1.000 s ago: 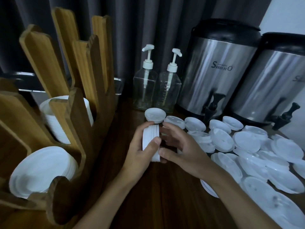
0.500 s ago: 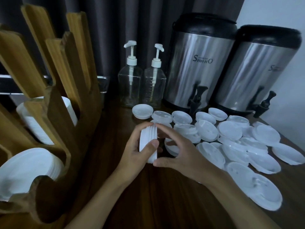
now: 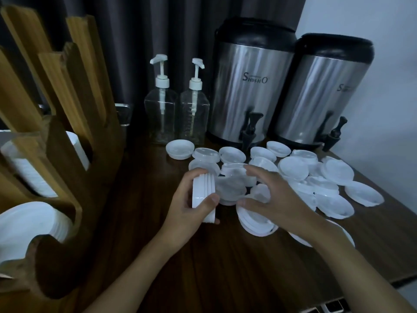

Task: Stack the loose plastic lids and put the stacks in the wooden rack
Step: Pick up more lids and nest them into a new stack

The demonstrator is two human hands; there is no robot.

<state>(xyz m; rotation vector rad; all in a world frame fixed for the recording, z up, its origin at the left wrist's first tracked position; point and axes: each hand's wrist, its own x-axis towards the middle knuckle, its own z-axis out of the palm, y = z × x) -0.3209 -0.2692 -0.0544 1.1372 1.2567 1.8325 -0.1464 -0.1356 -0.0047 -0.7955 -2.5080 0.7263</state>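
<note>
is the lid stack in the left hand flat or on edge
On edge: the left hand grips the lid stack, rims lined up side by side, faces turned sideways.

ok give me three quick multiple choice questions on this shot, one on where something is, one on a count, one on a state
1. Where is the wooden rack?
a) far left of the view
b) behind the dispensers
c) on the floor

2. How many pump bottles are there?
a) one
b) two
c) four

3. What is the left hand doing?
a) resting flat, empty
b) gripping a stack of lids
c) pressing a pump

Answers: 1 a, its slats fill the left edge; 2 b, two white pump heads show side by side; 3 b, its fingers and thumb curl round the stack held on edge, while the right hand pinches a single lid.
</note>
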